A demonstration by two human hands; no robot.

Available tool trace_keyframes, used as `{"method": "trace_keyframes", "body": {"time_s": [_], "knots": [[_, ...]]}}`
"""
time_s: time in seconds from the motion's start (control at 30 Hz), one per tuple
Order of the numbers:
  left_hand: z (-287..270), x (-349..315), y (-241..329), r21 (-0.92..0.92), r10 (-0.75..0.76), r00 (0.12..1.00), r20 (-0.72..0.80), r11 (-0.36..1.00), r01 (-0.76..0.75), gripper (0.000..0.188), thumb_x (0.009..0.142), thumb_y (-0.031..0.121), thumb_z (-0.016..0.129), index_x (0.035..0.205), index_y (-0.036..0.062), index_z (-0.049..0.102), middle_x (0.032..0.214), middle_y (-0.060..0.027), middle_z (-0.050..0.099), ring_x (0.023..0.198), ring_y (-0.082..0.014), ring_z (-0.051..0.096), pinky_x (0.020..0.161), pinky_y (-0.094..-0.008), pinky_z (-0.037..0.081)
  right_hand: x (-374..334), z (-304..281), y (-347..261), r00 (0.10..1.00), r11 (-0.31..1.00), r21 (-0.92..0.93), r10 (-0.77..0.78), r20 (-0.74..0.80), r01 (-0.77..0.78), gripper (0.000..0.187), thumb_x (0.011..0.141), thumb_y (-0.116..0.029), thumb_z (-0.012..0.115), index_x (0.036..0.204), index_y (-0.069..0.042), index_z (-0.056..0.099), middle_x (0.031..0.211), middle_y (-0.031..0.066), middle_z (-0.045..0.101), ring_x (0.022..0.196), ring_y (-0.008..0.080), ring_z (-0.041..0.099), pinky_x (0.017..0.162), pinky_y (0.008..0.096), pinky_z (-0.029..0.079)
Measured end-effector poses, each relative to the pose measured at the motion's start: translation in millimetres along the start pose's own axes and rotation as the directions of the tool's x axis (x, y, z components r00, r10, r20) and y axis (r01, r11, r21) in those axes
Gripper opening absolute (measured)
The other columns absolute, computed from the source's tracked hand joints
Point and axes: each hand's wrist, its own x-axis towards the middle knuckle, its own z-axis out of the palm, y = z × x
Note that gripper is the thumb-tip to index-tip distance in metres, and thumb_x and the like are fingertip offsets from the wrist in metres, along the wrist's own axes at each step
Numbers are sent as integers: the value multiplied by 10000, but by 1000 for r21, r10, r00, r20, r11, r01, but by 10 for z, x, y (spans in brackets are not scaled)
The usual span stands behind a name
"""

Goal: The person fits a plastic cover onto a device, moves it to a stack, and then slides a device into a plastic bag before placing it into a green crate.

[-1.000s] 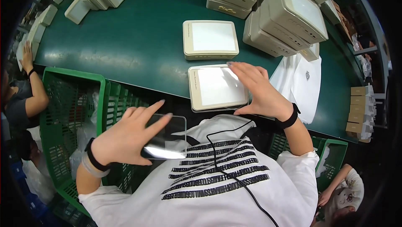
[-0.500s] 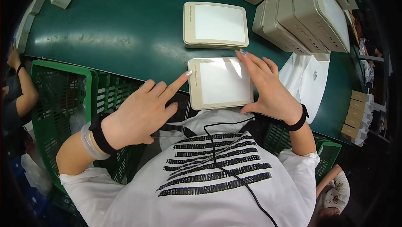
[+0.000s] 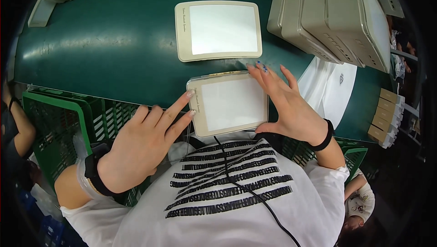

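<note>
A beige rectangular device [image 3: 233, 103] with a white front panel and a clear, shiny rim lies tilted at the table's near edge, close to my shirt. My left hand [image 3: 143, 142] has its index finger and thumb on the device's left edge, the other fingers curled. At the opposite end, my right hand [image 3: 291, 106] spans the device, fingertips at the upper right corner and thumb at the lower right. Just beyond it, a matching beige device [image 3: 223, 30] lies face up on the green table. The device's underside is hidden.
Several larger beige housings [image 3: 318, 24] stand at the back right, beside a white bag [image 3: 330, 87]. Small brown boxes [image 3: 384, 115] are stacked at the right edge. A green crate [image 3: 59, 106] sits left, below the table [image 3: 114, 42]. Other people are partly visible at both sides.
The near device has shifted left and toward me and is now tilted. My left thumb has come onto its left edge beside the index finger. My right hand has moved with the device.
</note>
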Motion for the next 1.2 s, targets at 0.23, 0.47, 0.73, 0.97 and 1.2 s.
{"method": "trace_keyframes", "body": {"time_s": [0.23, 0.47, 0.73, 0.97, 1.2], "knots": [[-58, 79, 24, 34, 13, 999, 36, 999, -14, 1010, 467, 270, 860, 1331, -25, 428, 1466, -238, 267, 1017, -268, 475, 965, -353, 347, 52, -41, -27, 1000, 994, 106, 7, 11, -8, 1211, 523, -158, 842, 1469, -48, 94, 1477, 162, 310, 1365, 341, 292, 1100, 564, 169], [4, 63, 125, 177, -15, 1000, 12, 984, 13, 1008, 483, 313, 850, 1323, -53, 429, 1447, -252, 299, 998, -257, 479, 948, -344, 353, 111, 26, -183, 1000, 981, -192, -12, -19, 9, 1018, 652, -328, 785, 1441, -13, 224, 1431, 179, 380, 1322, 359, 352, 1095, 537, 190], [-36, -257, 94, -41, -42, 998, -55, 998, 40, 998, 502, 301, 841, 1329, -61, 416, 1414, -260, 351, 1075, -305, 469, 970, -362, 343, -341, 77, -208, 857, 797, -381, 306, -414, -468, 619, 845, -351, 636, 1312, -2, 428, 1290, 225, 508, 1178, 357, 499, 1032, 469, 315], [-559, -782, 1, -267, -15, 920, -392, 959, -98, 1124, 530, 297, 841, 1432, -25, 254, 1398, -219, 402, 1206, -360, 415, 1046, -413, 276, -397, -146, -322, 762, 930, 302, 350, -544, -212, 480, 864, -88, 612, 1295, -7, 417, 1163, 179, 622, 1071, 267, 600, 968, 369, 409], [-450, -74, -286, -89, 10, 622, -783, 988, -128, 1176, 540, 264, 840, 1467, 4, 163, 1396, -204, 399, 1249, -360, 382, 1066, -430, 251, -55, -231, -454, 782, 967, 223, 46, -622, 121, 557, 833, -13, 622, 1330, -21, 372, 1181, 156, 619, 1073, 241, 605, 974, 350, 406]]}}
